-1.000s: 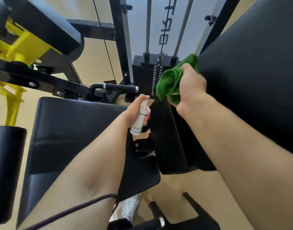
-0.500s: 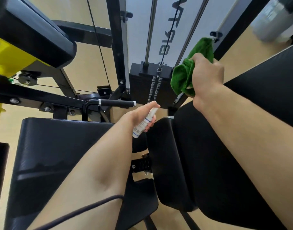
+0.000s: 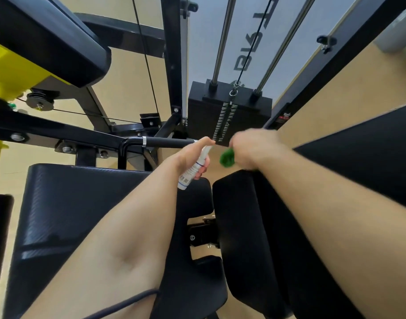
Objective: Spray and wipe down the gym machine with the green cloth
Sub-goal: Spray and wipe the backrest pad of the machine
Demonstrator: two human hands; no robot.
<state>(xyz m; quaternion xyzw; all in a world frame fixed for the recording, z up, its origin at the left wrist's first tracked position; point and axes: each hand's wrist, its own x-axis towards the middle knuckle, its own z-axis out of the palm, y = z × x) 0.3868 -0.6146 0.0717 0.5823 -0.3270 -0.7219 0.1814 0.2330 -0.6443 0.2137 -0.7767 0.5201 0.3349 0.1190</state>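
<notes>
Evidently the work sits between spraying and wiping. The left hand (image 3: 190, 153) is wrapped round the white spray bottle (image 3: 194, 168), forefinger laid over its top, with the nozzle end aimed towards one o'clock. At three o'clock of the bottle, just beside it, the right hand (image 3: 251, 146) is closed on the green cloth (image 3: 227, 159). That hand is blurred, so its finger placement cannot be told, and only a small tuft of cloth shows at its nine o'clock side. It hovers at the far end of the long black pad (image 3: 248, 226), with the weight stack (image 3: 229, 111) at twelve o'clock beyond.

Both forearms reach forward from six o'clock, nearly parallel and close at the wrists. Next, I judge, the cloth must open out flat on the pad and be drawn back along it towards six o'clock under steady pressure, the bottle held aside.
</notes>
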